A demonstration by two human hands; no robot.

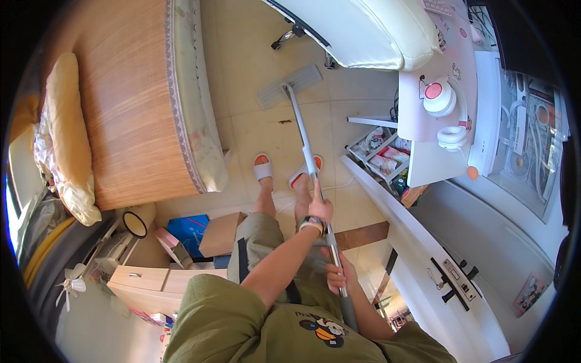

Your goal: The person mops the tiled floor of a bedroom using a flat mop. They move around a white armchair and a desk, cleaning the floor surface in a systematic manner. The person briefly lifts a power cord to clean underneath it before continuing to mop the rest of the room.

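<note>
A flat mop stands tilted in front of me, its pole (299, 118) running from my belly down to the floor. Its grey rectangular head (304, 78) lies on the floor by the wheeled base of a chair. My left hand (320, 209), with a watch at the wrist, grips the pole about midway, its index finger stretched along it. Lower in the picture, my right hand (340, 274) is wrapped around the pole's upper part near the grey grip (348, 313). A small dark patch (285, 121) marks the beige tiled floor (254, 136) between the mop head and my slippers.
A bed (127, 104) borders the floor on the left. A white chair (358, 31) stands ahead, beside a desk (431, 127) with headphones (439, 97). An open white door (435, 254) is at right; a cable (338, 185) crosses the floor. Boxes (220, 236) sit lower left.
</note>
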